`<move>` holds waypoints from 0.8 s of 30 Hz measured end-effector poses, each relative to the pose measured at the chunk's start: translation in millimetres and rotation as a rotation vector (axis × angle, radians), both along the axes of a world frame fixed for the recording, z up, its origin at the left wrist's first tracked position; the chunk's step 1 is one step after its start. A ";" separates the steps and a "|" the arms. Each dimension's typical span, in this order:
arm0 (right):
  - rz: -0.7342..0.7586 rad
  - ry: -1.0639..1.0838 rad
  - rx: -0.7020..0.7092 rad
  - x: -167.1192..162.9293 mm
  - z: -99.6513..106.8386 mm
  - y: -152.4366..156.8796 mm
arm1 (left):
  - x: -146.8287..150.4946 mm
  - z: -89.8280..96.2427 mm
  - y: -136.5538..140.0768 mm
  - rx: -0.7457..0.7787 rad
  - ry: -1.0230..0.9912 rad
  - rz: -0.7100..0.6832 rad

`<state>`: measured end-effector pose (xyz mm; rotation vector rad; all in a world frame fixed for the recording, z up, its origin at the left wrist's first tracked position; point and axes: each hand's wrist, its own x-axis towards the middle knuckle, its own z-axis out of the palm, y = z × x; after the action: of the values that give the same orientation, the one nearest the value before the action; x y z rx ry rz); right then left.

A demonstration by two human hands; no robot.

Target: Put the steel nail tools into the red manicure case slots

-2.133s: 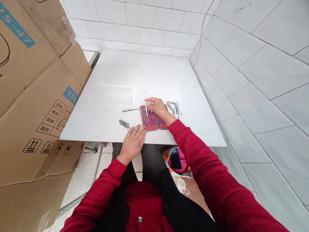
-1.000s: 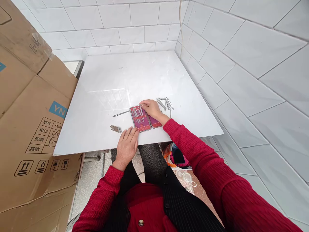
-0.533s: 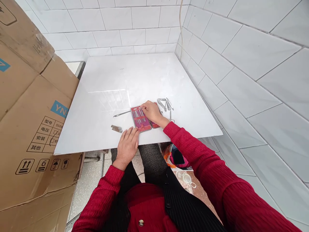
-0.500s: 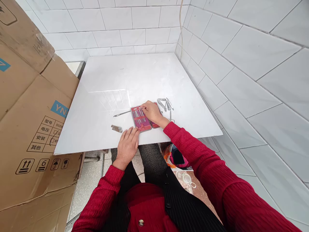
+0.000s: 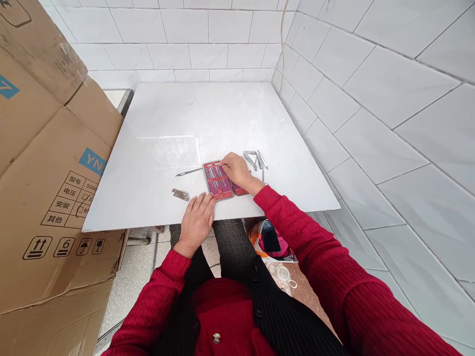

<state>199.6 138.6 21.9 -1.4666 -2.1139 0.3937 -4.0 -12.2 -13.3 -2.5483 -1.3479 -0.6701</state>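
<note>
A red manicure case (image 5: 224, 196) lies unfolded on the white table (image 5: 166, 109). Several slim metal tools (image 5: 215, 178) sit side by side in its left panel. Over the top of that panel, my right hand (image 5: 239, 172) has its thumb and fingertips pinched together; whatever is between them is too small to tell. It covers much of the right panel. My left hand (image 5: 196, 220) rests flat at the table's front edge, fingertips at the case's lower left corner. Nail clippers (image 5: 180, 194) lie left of the case, below a thin metal pick (image 5: 188, 172).
Cuticle nippers (image 5: 251, 159) and another nail clipper (image 5: 261, 160) lie beyond my right hand, near partly hidden scissors. A large cardboard box (image 5: 55, 173) stands against the table's left side. Tiled walls border the back and right. A bag (image 5: 272, 240) is below the table.
My right hand stays pinched at the top of the case's left panel, with only a slight shift. The left hand keeps its place, and the camera view has moved a little.
</note>
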 end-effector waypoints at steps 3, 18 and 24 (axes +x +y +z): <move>0.000 -0.013 0.011 -2.9 7.5 -0.7 | 0.1 -0.7 -0.1 0.011 0.000 0.001; 0.262 -0.576 -0.050 -97.4 48.9 11.1 | -0.4 -0.9 -5.5 -0.018 0.017 0.011; 0.315 -0.718 -0.088 -115.2 46.6 24.9 | -1.1 -2.3 -5.7 -0.031 0.020 0.005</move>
<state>84.4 163.4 68.5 -1.4636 -2.9450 0.0628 -5.1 -18.0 -15.6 -2.5680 -1.3679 -0.6264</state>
